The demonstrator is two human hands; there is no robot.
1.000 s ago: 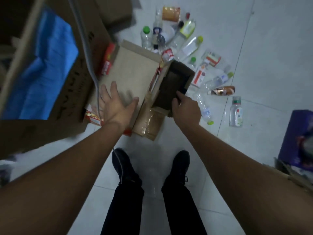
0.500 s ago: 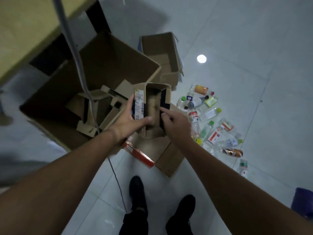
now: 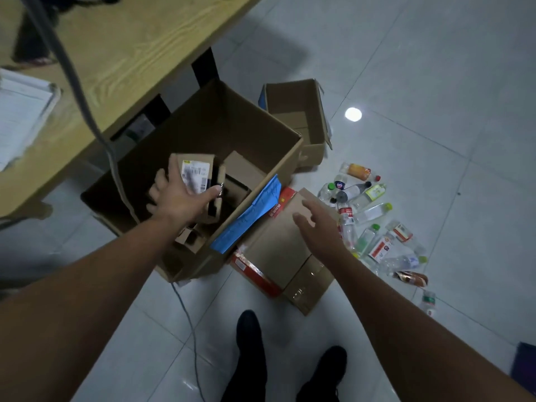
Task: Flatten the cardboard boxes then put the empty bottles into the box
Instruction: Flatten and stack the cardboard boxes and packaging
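My left hand grips a small cardboard box with a white barcode label, holding it inside the large open cardboard box on the floor. Other small folded cardboard pieces lie at the bottom of that big box. My right hand hovers open, fingers spread, above a flattened cardboard box with red edges on the tiles. Several empty plastic bottles lie scattered on the floor to the right of it.
A second open cardboard box stands behind the big one. A wooden table with papers fills the upper left. A grey cable hangs down across the big box. My black shoes are at the bottom.
My left hand carried the small labelled box down into the large box. My right hand let go of it and moved right, over the flattened cardboard.
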